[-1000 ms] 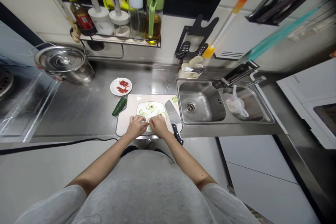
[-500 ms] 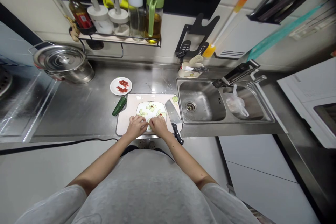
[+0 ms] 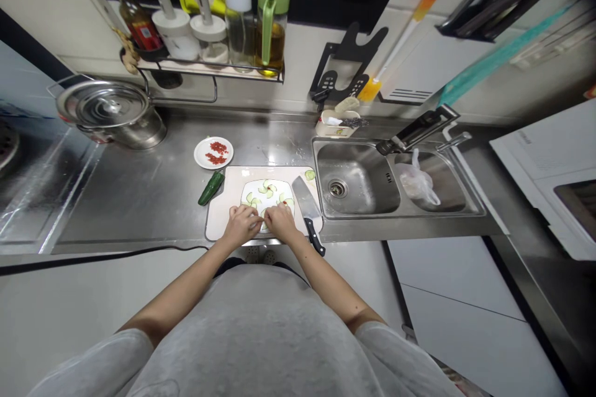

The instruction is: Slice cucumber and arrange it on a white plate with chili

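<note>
White rounded-square plate (image 3: pixel 267 203) bearing pale-green, dark-rimmed cucumber slices (image 3: pixel 272 188) sits on a pale-pink rectangular board (image 3: pixel 221 217); left hand (image 3: pixel 243 224) and right hand (image 3: pixel 279 223) almost meet over the plate's near side, any grip too small to tell.

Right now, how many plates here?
2: a round plate with red pieces near the far left corner of the cutting board; a squarish plate on it, partly under the left hand and right hand.

Just below centre, the left hand (image 3: pixel 243 225) and right hand (image 3: pixel 279 223) lay close together over a white plate (image 3: pixel 264 202) of green-edged slices (image 3: pixel 267 187); a lidded pot (image 3: pixel 144 129) stood upper left.
</note>
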A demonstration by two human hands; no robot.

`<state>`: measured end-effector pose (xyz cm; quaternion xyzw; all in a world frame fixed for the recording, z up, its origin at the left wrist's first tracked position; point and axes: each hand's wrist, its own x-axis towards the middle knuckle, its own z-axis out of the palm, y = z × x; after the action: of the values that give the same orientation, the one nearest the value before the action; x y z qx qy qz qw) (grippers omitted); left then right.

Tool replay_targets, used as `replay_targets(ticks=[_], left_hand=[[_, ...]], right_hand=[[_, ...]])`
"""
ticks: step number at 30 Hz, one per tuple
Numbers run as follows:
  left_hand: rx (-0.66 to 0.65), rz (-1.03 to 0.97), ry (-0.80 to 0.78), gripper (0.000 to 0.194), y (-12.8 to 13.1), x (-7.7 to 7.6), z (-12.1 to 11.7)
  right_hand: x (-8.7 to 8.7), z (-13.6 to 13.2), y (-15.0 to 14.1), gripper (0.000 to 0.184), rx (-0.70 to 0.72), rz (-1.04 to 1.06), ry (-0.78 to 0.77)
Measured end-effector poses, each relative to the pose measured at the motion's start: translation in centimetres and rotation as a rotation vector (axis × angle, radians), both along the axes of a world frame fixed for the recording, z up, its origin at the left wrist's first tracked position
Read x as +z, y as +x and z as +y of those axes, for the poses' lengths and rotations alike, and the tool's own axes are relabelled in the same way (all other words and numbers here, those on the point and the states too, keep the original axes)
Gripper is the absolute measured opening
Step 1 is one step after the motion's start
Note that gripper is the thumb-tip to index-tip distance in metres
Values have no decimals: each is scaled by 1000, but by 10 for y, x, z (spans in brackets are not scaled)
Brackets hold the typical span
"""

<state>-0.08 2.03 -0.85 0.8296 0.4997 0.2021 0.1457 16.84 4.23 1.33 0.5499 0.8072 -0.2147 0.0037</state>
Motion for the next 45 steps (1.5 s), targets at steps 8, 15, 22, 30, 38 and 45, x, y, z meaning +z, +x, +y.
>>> replay_targets(ticks=[8,15,22,30,38,45], left_hand=[[35,5,25,20,1,3,-1],[51,1,34,19,-1,-1,-2],[52,1,41,20,-1,-2,-2],[4,2,3,20,-2,-3,-3],[6,12,6,21,-3,-4,-3],[2,2,2,20,-4,-5,-3]], right_hand=[[3,-1,2,21,-7,0,-11],[3,-1,6,20,-31,2,-9],[0,-1,8,21,-26,9,-5],[2,-3,6,18,-16,41,-8],[2,-6,5,23,18,92,27],[2,-5,5,25,14,93,37]])
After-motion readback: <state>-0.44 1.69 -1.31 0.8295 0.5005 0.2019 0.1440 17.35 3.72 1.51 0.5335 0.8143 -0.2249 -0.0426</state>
